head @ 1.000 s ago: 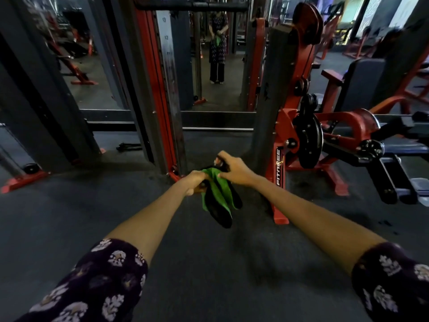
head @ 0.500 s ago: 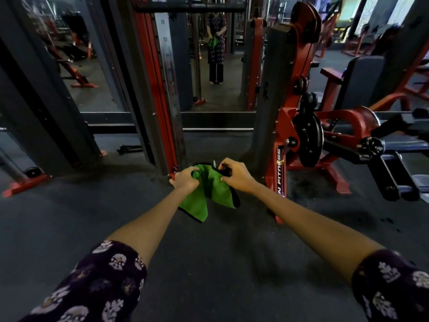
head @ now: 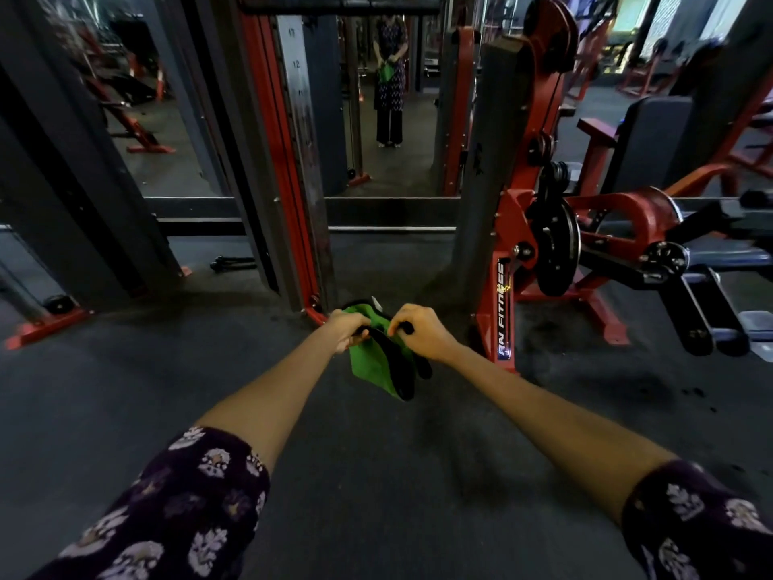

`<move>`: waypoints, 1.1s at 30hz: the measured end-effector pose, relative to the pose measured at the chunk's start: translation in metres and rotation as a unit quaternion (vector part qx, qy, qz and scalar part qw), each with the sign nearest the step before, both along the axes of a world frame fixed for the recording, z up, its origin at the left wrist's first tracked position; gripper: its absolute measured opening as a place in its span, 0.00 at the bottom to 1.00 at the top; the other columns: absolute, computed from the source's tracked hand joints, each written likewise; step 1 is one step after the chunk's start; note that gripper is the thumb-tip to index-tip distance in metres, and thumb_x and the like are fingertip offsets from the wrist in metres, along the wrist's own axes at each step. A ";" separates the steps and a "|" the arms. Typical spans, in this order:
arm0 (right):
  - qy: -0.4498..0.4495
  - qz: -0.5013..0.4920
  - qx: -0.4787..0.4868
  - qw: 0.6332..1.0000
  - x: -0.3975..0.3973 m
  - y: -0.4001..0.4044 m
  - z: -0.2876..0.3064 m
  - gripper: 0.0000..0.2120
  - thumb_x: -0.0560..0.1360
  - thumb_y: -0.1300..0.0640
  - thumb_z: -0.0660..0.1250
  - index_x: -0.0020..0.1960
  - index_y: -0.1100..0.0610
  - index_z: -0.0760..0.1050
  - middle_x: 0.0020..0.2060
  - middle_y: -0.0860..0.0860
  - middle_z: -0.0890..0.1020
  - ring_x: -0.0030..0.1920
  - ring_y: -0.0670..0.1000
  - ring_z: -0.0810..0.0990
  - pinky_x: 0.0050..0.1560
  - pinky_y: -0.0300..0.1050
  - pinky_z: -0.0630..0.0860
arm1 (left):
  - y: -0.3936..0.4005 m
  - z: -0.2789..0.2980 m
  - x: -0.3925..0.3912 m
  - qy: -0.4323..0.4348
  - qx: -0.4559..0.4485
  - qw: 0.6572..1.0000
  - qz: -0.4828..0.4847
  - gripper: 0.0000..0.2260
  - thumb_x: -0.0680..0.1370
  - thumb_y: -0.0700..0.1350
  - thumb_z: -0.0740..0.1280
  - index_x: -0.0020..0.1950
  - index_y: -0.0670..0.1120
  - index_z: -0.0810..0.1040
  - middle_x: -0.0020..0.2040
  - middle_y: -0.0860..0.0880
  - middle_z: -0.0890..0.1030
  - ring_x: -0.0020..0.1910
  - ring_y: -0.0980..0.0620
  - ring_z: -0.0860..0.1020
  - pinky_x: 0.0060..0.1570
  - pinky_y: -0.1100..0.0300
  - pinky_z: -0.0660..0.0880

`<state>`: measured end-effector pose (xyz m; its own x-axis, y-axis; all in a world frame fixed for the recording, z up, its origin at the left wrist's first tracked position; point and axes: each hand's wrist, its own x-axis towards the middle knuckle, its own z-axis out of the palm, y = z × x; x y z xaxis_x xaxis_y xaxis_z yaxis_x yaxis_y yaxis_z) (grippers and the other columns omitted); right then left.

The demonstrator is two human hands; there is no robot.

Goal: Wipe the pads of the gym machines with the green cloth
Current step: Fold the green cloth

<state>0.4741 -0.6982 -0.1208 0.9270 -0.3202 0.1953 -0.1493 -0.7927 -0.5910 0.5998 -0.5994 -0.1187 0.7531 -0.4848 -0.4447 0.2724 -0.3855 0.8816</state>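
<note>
The green cloth [head: 370, 364], green on one side and black on the other, hangs folded in front of me at arm's length. My left hand [head: 346, 328] grips its upper left edge. My right hand [head: 418, 330] pinches its upper right edge. Both arms reach straight ahead above the dark rubber floor. At the right stands a grey back pad [head: 652, 144] on a red machine. Dark roller pads [head: 711, 324] stick out low at the far right.
A red and grey cable machine [head: 293, 161] with a numbered weight stack stands straight ahead before a wall mirror [head: 389, 106]. A red plate-loaded machine [head: 543, 228] stands at the right. A short bar handle [head: 232, 263] lies on the floor at the left.
The cloth has been refolded between my hands: it was spread wider half a second ago and now hangs narrower with its black side showing. Both hands stay in about the same place.
</note>
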 end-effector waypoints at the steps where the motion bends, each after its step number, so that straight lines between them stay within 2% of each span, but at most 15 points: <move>1: 0.002 -0.010 0.012 1.000 -0.001 0.003 -0.001 0.08 0.71 0.70 0.66 0.44 0.63 0.83 0.45 0.60 0.81 0.46 0.57 0.80 0.54 0.44 0.74 | -0.001 -0.001 -0.001 0.019 -0.010 1.000 0.017 0.13 0.77 0.29 0.61 0.35 0.41 0.66 0.30 0.45 0.70 0.15 0.59 0.69 0.17 0.71 0.68; 2: -0.002 -0.026 0.027 0.999 -0.001 0.006 -0.002 0.05 0.72 0.65 0.68 0.45 0.64 0.83 0.45 0.60 0.81 0.46 0.56 0.80 0.53 0.44 0.74 | -0.002 -0.002 -0.003 0.035 -0.017 0.999 0.029 0.12 0.77 0.30 0.61 0.35 0.41 0.67 0.26 0.46 0.72 0.14 0.59 0.69 0.17 0.70 0.68; 4: 0.002 -0.066 0.053 0.996 -0.005 0.015 -0.001 0.13 0.71 0.52 0.73 0.43 0.64 0.83 0.43 0.57 0.79 0.44 0.53 0.79 0.47 0.45 0.74 | -0.003 -0.004 -0.005 0.055 -0.025 0.998 0.034 0.12 0.76 0.30 0.62 0.35 0.40 0.71 0.19 0.49 0.73 0.14 0.60 0.68 0.16 0.69 0.68; 6: 0.037 -0.090 0.032 0.995 -0.007 0.022 0.000 0.19 0.68 0.45 0.74 0.42 0.63 0.80 0.40 0.51 0.74 0.40 0.49 0.75 0.41 0.43 0.71 | -0.004 -0.002 -0.007 0.077 -0.036 0.996 0.032 0.11 0.76 0.30 0.62 0.35 0.40 0.72 0.23 0.48 0.75 0.14 0.60 0.68 0.15 0.69 0.67; 10: 0.088 -0.121 0.048 0.988 -0.003 0.026 0.003 0.08 0.69 0.57 0.72 0.34 0.58 0.75 0.36 0.53 0.76 0.39 0.52 0.79 0.39 0.47 0.76 | -0.007 -0.006 -0.008 0.111 -0.062 0.992 0.021 0.08 0.78 0.33 0.62 0.39 0.40 0.72 0.38 0.44 0.74 0.22 0.57 0.74 0.18 0.70 0.69; 12: 0.070 -0.167 0.111 0.977 0.001 0.025 0.007 0.11 0.69 0.59 0.72 0.30 0.56 0.73 0.32 0.52 0.77 0.36 0.49 0.77 0.34 0.43 0.72 | -0.009 -0.003 -0.013 0.100 -0.074 0.992 0.000 0.03 0.78 0.39 0.65 0.50 0.40 0.74 0.45 0.43 0.77 0.33 0.53 0.76 0.23 0.66 0.73; 14: 0.026 -0.242 0.232 0.942 0.005 0.022 0.012 0.11 0.69 0.60 0.73 0.31 0.57 0.74 0.30 0.50 0.76 0.33 0.46 0.75 0.30 0.37 0.72 | -0.005 0.001 -0.019 0.054 -0.070 0.995 -0.041 0.13 0.79 0.48 0.65 0.61 0.47 0.69 0.51 0.47 0.77 0.39 0.53 0.76 0.30 0.62 0.75; 15: 0.002 -0.285 0.322 0.903 0.008 0.019 0.014 0.11 0.69 0.61 0.73 0.31 0.57 0.73 0.31 0.51 0.77 0.34 0.47 0.77 0.32 0.37 0.76 | 0.001 0.004 -0.024 0.017 -0.073 0.995 -0.058 0.13 0.80 0.50 0.63 0.61 0.49 0.67 0.51 0.50 0.76 0.40 0.56 0.75 0.32 0.65 0.74; 17: -0.038 -0.329 0.519 0.788 0.010 0.010 0.020 0.09 0.68 0.66 0.74 0.36 0.60 0.73 0.37 0.56 0.78 0.39 0.52 0.79 0.42 0.47 0.81 | 0.012 0.002 -0.033 -0.038 -0.107 0.991 -0.070 0.08 0.81 0.49 0.60 0.58 0.48 0.69 0.50 0.52 0.75 0.42 0.58 0.74 0.32 0.72 0.73; 19: -0.059 -0.329 0.622 0.708 0.011 0.000 0.025 0.09 0.69 0.70 0.71 0.43 0.63 0.71 0.42 0.59 0.76 0.40 0.54 0.77 0.41 0.49 0.80 | 0.028 -0.005 -0.042 -0.072 -0.164 0.982 -0.053 0.05 0.81 0.44 0.60 0.55 0.45 0.70 0.53 0.48 0.76 0.47 0.54 0.76 0.40 0.72 0.73; 22: -0.059 -0.323 0.654 0.681 0.014 -0.009 0.031 0.16 0.70 0.69 0.71 0.56 0.64 0.72 0.52 0.60 0.75 0.42 0.54 0.76 0.29 0.45 0.79 | 0.052 -0.022 -0.052 -0.122 -0.230 0.964 -0.060 0.14 0.71 0.39 0.65 0.54 0.40 0.66 0.48 0.50 0.75 0.48 0.55 0.74 0.44 0.69 0.72; 26: -0.047 -0.315 0.674 0.667 0.019 -0.007 0.038 0.10 0.72 0.69 0.69 0.51 0.63 0.72 0.49 0.59 0.74 0.43 0.54 0.76 0.24 0.43 0.78 | 0.070 -0.042 -0.062 -0.276 -0.209 0.929 -0.133 0.25 0.62 0.46 0.67 0.56 0.44 0.65 0.50 0.49 0.73 0.48 0.63 0.75 0.46 0.67 0.73; 28: -0.043 -0.312 0.686 0.656 0.020 -0.003 0.042 0.05 0.74 0.68 0.67 0.44 0.62 0.72 0.44 0.58 0.74 0.45 0.54 0.75 0.31 0.41 0.80 | 0.069 -0.046 -0.064 -0.354 -0.190 0.907 -0.123 0.27 0.63 0.48 0.70 0.59 0.47 0.67 0.53 0.49 0.74 0.51 0.60 0.74 0.49 0.64 0.74; 30: -0.036 -0.308 0.703 0.640 0.020 -0.001 0.046 0.06 0.75 0.66 0.66 0.41 0.62 0.71 0.42 0.57 0.72 0.51 0.54 0.74 0.46 0.43 0.79 | 0.067 -0.046 -0.064 -0.416 -0.180 0.886 -0.097 0.23 0.65 0.47 0.73 0.57 0.48 0.69 0.56 0.50 0.73 0.53 0.58 0.73 0.51 0.63 0.74; 33: -0.019 -0.312 0.712 0.629 0.019 0.002 0.049 0.07 0.76 0.65 0.65 0.40 0.62 0.71 0.41 0.57 0.71 0.57 0.54 0.74 0.43 0.42 0.79 | 0.063 -0.046 -0.058 -0.482 -0.152 0.861 -0.063 0.19 0.67 0.41 0.76 0.54 0.41 0.75 0.63 0.47 0.71 0.61 0.53 0.72 0.59 0.58 0.73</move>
<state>0.4931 -0.6961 -0.0720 0.5379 -0.4949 -0.6825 -0.1323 0.7500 -0.6481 0.5416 -0.5363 -0.1648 0.6339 -0.5738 0.5186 -0.6689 -0.0701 0.7400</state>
